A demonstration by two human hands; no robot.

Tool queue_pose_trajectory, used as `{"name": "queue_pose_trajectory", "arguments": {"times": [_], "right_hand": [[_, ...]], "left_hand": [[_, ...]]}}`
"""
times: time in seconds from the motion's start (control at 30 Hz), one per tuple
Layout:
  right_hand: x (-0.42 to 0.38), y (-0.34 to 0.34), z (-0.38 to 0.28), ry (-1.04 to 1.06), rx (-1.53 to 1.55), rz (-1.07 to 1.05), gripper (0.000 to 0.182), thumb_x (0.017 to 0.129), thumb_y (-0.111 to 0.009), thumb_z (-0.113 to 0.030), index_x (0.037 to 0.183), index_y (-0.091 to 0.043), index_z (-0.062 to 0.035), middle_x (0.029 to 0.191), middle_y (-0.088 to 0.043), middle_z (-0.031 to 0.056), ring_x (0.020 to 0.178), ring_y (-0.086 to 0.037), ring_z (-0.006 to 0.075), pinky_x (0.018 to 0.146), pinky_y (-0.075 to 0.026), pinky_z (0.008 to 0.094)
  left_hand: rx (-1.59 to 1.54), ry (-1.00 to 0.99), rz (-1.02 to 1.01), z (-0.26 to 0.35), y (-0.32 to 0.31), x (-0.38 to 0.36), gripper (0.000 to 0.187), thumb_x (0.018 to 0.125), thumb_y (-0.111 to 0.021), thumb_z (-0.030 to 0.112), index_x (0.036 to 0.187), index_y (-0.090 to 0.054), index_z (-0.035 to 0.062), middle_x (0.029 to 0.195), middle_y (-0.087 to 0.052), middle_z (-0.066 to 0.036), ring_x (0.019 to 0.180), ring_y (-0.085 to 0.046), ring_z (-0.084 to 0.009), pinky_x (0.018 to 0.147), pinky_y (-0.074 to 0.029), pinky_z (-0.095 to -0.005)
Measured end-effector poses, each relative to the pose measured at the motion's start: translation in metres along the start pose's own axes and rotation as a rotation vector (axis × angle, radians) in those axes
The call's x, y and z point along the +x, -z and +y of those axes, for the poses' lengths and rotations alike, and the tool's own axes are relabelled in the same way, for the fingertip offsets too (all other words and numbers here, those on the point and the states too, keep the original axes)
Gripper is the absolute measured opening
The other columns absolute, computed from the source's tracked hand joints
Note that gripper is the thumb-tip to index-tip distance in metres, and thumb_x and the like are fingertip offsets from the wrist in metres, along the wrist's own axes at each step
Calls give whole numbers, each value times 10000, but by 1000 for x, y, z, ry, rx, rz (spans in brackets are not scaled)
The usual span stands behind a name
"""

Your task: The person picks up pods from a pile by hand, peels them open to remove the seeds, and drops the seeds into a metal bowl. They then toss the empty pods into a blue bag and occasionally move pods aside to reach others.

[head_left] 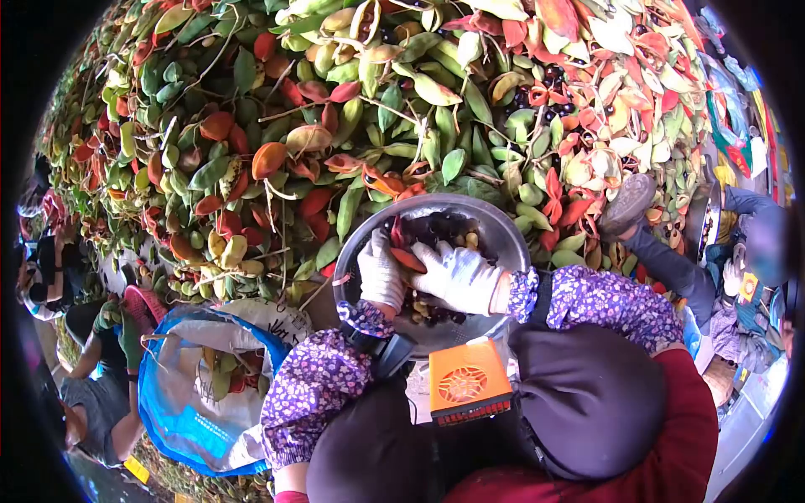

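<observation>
While the left hand (382, 272) faces the right hand (463, 279), their half-curled fingers hold a red pod (408, 259) between them, over a metal bowl (513, 239).

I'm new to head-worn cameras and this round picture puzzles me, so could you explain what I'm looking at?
Gladly. There is no robot here: the hands belong to a seated person wearing the camera on their head. It looks forward and down, so their own lap is at the bottom.

The left hand and right hand wear pale gloves. Between their fingers is a red pod, above a metal bowl containing dark seeds. Beyond lies a heap of green and red pods.

To the left stands an open blue-and-white sack with some pods inside. The orange box over the lap has a round grille; I can't tell its purpose. Other people show at both edges.
</observation>
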State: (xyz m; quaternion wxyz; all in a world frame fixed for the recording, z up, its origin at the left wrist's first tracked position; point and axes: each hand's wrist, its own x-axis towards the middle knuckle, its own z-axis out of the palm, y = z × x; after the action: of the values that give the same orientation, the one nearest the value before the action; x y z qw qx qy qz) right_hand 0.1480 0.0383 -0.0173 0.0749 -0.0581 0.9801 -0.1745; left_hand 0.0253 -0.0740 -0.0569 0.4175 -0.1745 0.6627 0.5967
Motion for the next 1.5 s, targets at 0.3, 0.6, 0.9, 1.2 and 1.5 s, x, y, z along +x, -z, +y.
{"name": "queue_pose_trajectory", "arguments": {"times": [0.3,0.6,0.9,1.2,1.5], "right_hand": [[7,44,40,-329,682,140,374,820,-671,-243,1119,-576,-39,990,-594,157,969,-592,351,828,-485,428],[37,48,46,-356,658,-102,384,768,-656,-179,1104,-604,0,1077,-611,218,1048,-582,368,928,-462,414],[5,-9,18,-376,871,20,300,744,-628,-104,1026,-586,-10,936,-647,186,924,-630,314,791,-485,385],[-2,14,36,-344,1005,-60,253,826,-576,-158,1035,-634,-27,876,-666,191,815,-649,339,748,-495,409],[-13,58,206,-715,507,669,282,866,-620,-226,1047,-620,-10,914,-652,173,841,-641,327,773,-518,408]], "left_hand": [[350,-333,-382,2,6,-12,550,1008,-321,499,1149,-577,33,646,-607,-60,453,-556,-135,560,-488,-279],[706,-908,-318,33,-7,-28,421,991,-484,337,1202,-535,-25,942,-690,-135,742,-666,-206,687,-520,-302],[995,-760,-392,34,-9,-48,402,870,-678,290,1120,-494,36,747,-663,-177,658,-660,-354,573,-517,-416],[814,-645,-353,76,-14,-62,260,806,-686,55,1036,-583,-6,854,-677,-104,746,-653,-127,687,-515,-255],[620,-756,-148,109,36,-63,287,903,-599,218,1014,-595,-47,846,-625,-69,765,-571,-125,720,-474,-266]]}}
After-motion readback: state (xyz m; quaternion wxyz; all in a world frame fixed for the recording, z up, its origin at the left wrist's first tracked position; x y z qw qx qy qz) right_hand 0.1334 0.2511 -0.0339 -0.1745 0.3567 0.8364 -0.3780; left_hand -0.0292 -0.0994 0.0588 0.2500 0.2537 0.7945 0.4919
